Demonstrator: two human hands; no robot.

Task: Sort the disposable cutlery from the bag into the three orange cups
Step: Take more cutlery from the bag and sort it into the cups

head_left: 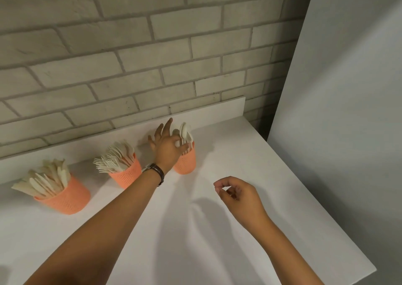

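Note:
Three orange perforated cups stand in a row on the white table. The left cup [67, 200] holds several pale knives [46, 181]. Forks [115, 157] fill the middle cup [128, 173]. The right cup [186, 163] holds spoons [185, 133]. My left hand [166, 145] reaches over the right cup's rim with its fingers spread and straight, and its thumb touches the spoon handles. My right hand [238, 192] hovers above the table to the right, fingers loosely curled, holding nothing. No bag is in view.
The white table [250, 154] runs back to a grey brick wall [152, 67]. Its right edge [326, 215] falls away beside a plain grey wall. A watch [157, 171] sits on my left wrist.

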